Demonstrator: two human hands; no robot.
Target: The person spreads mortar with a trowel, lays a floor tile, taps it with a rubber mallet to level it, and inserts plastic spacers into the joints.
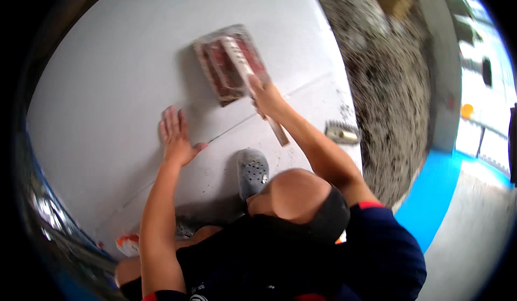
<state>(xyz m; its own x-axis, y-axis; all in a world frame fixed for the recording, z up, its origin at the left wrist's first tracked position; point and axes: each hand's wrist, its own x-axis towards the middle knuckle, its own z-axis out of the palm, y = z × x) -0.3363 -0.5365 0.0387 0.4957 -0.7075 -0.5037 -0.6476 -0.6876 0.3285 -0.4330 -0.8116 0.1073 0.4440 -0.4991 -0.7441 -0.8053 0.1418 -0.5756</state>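
My right hand (265, 97) is closed around a long pale handle (277, 131), which looks wooden. The handle's far end lies across a reddish-brown rectangular block (218, 66) with a clear, shiny edge. Motion blur hides whether handle and block are one tool. Beneath them spreads a large pale grey tile (118, 47), and a thin joint line separates it from the nearer tile (301, 112). To the left, my left hand (176, 136) rests flat on the far tile, fingers stretched out and thumb apart, holding nothing.
A notched trowel (342, 133) lies at the nearer tile's right edge. Rough grey mortar (390, 96) runs along the right side, with a blue strip (436, 193) beyond. My foot in a grey clog (253, 169) stands on the near tile. An orange-and-white object (128, 244) sits lower left.
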